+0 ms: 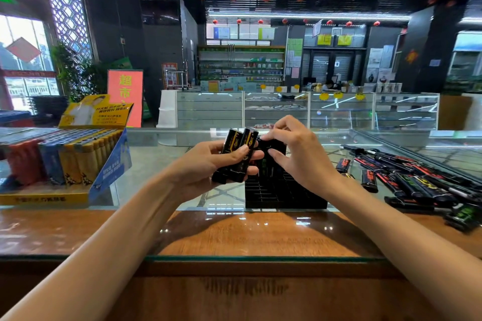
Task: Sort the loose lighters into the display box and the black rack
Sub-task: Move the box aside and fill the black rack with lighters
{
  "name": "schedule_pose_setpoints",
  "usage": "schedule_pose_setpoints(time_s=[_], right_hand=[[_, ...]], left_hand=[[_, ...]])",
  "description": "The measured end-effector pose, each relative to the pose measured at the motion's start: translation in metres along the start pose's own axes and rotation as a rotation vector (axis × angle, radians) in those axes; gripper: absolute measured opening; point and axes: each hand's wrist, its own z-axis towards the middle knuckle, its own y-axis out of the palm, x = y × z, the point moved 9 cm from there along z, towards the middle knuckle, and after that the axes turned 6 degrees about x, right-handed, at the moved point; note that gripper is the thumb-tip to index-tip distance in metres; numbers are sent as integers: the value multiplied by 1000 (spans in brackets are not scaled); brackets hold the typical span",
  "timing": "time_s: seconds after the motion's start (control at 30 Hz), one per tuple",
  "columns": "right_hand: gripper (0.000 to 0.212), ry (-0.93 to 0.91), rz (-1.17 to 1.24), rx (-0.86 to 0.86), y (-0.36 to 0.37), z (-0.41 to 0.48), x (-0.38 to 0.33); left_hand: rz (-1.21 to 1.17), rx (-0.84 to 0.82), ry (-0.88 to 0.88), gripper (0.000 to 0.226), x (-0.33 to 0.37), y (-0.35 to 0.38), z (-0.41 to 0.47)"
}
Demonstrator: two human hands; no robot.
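Head view: the bundle of black lighters (pixel 236 154), marked in yellow, stands nearly upright with its long axes tipped a little toward the black rack (pixel 281 190). It is held just beside the rack's left edge, raised off the surface (pixel 234 232). The left hand (pixel 206 167) grips it from the side away from the rack, thumb across the front and the other fingers wrapped round the lower half. The right hand (pixel 297 154) hovers over the rack's far rows, its fingers (pixel 271 135) bent, the tips close to the thumb and nearly meeting the tops of the bundle. Whether they pinch a lighter cannot be told, since everything there is dark. The right hand is the nearer one to the rack's slots, so the next lighter probably passes rackward from the bundle and goes in end-down. More loose lighters (pixel 407 177) lie flat to the right of the rack. The display box (pixel 65 164) stands well apart to the rack's left.
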Motion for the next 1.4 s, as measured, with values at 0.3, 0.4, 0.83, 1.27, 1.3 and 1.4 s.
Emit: schedule_pose_setpoints(time_s=[0.3,0.4,0.83,1.27,1.3,1.4], right_hand=[[34,-71,275,-93,-11,4,-29],[31,-70,265,-126,-15,2,-22],[10,393,385,-86,-24,-2,78],[15,455,372,-344,37,-17,86],[14,422,309,-340,36,-17,86],[14,361,210,-326,34,-14,84]], left_hand=[[159,-4,55,28,0,0,1],[93,-11,36,32,0,1,2],[44,27,68,35,6,-5,4],[107,-59,48,35,-1,1,5],[113,-57,48,36,-1,2,5],[115,-80,45,39,-1,6,5]])
